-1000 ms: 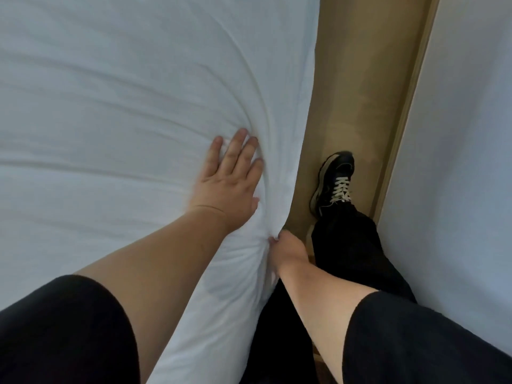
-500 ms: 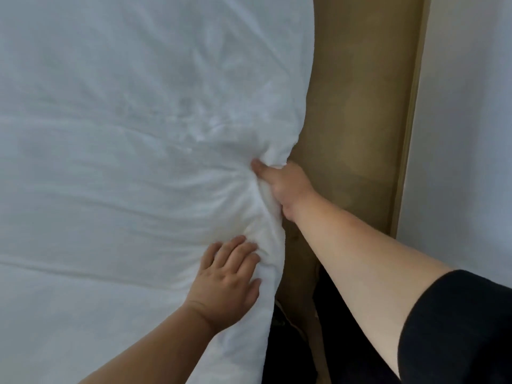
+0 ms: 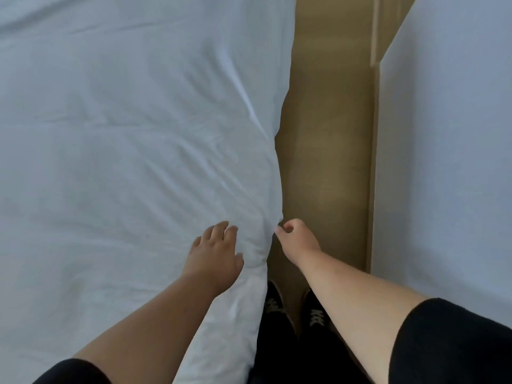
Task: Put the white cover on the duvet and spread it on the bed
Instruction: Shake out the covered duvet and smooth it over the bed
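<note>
Head view, looking down along the right edge of a bed: a white-covered duvet (image 3: 124, 148) fills the left and centre of the picture, lying spread over the bed, its surface creased with folds that fan toward the near right edge. The person's left hand (image 3: 213, 252) rests palm-down on the duvet close to that edge, fingers loosely spread and slightly bent, gripping nothing. Just to its right, the right hand (image 3: 296, 235) has its fingers curled and its thumb and forefinger pinched together at the very edge of the cover, where the fabric bunches to a point; whether cloth is actually caught between the fingertips is too small to tell for certain, though the creases converge there. Both forearms reach in from the near side, bare below black sleeves (image 3: 454, 342). To the right of the bed a strip of tan floor (image 3: 329, 134) runs from near to far, bordered on the far right by a pale wall (image 3: 448, 162) with a light wooden trim along its base. At the near end of the strip, between the two arms, stand the person's black shoes (image 3: 313, 314) with white laces, beside the hanging side of the duvet.
</note>
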{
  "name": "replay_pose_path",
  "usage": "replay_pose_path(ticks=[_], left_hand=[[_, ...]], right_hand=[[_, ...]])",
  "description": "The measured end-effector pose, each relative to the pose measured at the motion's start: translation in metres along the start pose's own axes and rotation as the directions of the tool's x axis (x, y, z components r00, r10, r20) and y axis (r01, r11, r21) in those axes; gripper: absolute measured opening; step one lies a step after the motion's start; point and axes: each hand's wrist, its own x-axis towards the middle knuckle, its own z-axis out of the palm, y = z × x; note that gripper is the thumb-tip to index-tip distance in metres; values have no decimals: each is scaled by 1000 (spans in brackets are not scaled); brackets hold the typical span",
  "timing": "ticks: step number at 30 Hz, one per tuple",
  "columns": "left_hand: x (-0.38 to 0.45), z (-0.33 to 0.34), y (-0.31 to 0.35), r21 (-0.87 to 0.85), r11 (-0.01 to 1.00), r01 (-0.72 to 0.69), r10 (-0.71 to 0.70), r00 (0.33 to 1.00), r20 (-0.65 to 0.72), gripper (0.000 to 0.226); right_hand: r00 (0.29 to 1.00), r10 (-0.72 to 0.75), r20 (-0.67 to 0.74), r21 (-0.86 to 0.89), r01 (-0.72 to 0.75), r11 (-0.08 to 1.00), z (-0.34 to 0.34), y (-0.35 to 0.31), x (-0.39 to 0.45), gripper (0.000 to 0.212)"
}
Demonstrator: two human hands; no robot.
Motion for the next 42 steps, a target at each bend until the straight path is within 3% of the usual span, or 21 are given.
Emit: replay_pose_path(ticks=[6, 9, 12, 15, 17, 19, 22, 25, 28, 30, 32, 34, 37, 40, 42], left_hand=[[111, -27, -4, -58, 994, 93, -97, 992, -82, 85], [160, -25, -11, -61, 993, 106, -111, 990, -86, 96], [177, -4, -19, 1, 995, 102, -102, 994, -38, 107], [179, 13, -29, -17, 997, 73, -74, 994, -81, 103], [181, 19, -34, 4, 999, 48, -47, 994, -97, 102], [181, 24, -34, 22, 999, 32, -29, 993, -113, 102], [182, 24, -35, 33, 999, 22, -18, 991, -129, 99], [179, 18, -39, 49, 999, 19, -13, 992, -123, 92], [176, 1, -40, -21, 1000, 4, -8, 986, -168, 78], [183, -18, -40, -109, 994, -7, -18, 973, -231, 67], [198, -37, -39, -132, 991, -33, -8, 954, -299, 61], [214, -55, -37, -103, 993, -64, 24, 936, -351, 58], [243, -79, -32, -75, 992, -106, 69, 919, -387, 55], [279, -105, -24, -97, 994, -50, 12, 934, -356, 56], [303, -122, -20, -135, 991, 2, -45, 948, -316, 57]], right_hand=[[1000, 14, -16, 254, -9, 967, -36, -61, 71, 43], [999, 38, 8, 350, -38, 936, -41, -86, 108, 32], [979, 115, 168, 459, -181, 870, -30, -106, 146, 23], [926, 113, 360, 625, -330, 708, -17, -129, 168, 30], [913, 112, 392, 713, -378, 591, -6, -138, 181, 36], [914, 135, 383, 731, -390, 560, -3, -146, 185, 36], [926, 180, 331, 650, -363, 667, -5, -152, 197, 39], [957, 140, 255, 642, -275, 716, -15, -162, 208, 26], [973, 220, -66, 578, -142, 804, -55, -146, 199, 28], [950, 229, -211, 408, -127, 904, -91, -119, 175, 27], [958, 214, -191, 138, -190, 972, -106, -87, 163, 33], [959, 253, -129, 25, -252, 967, -102, -87, 179, 38], [957, 273, -101, 105, -263, 959, -101, -136, 222, 44], [993, 74, -90, 347, -38, 937, -120, -206, 257, 53], [999, -47, 9, 477, 37, 878, -130, -255, 275, 51]])
